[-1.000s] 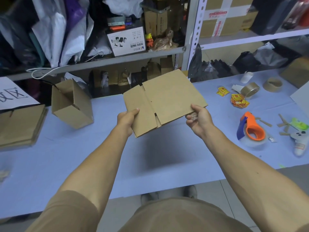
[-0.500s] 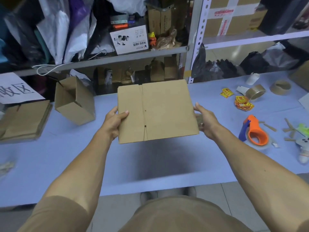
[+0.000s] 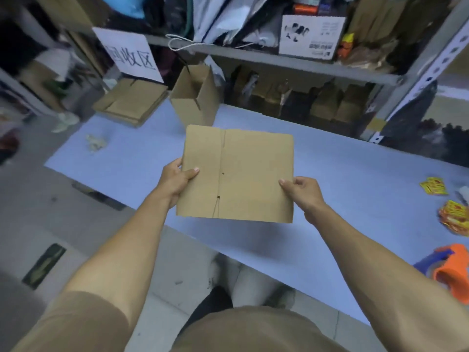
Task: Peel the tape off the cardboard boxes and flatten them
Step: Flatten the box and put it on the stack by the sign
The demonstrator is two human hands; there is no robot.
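Note:
A flattened brown cardboard box (image 3: 243, 174) hangs in the air above the blue table (image 3: 342, 189), flat side up toward me. My left hand (image 3: 175, 180) grips its left edge, thumb on top. My right hand (image 3: 302, 193) pinches its right edge near the lower corner. Behind it an open, unflattened cardboard box (image 3: 195, 97) stands on the table. A stack of flattened boxes (image 3: 130, 102) lies at the table's far left corner, under a white paper sign (image 3: 128, 54).
An orange tape dispenser (image 3: 451, 273) sits at the right edge, with red-yellow packets (image 3: 454, 219) beyond it. A crumpled scrap of tape (image 3: 95, 143) lies on the left of the table. Metal shelving (image 3: 291, 64) full of bags and boxes lines the back. Grey floor lies left.
My view has swung to the left. The flattened box has travelled left with both hands holding it, and the stack of flat boxes and the sign are now nearer the centre.

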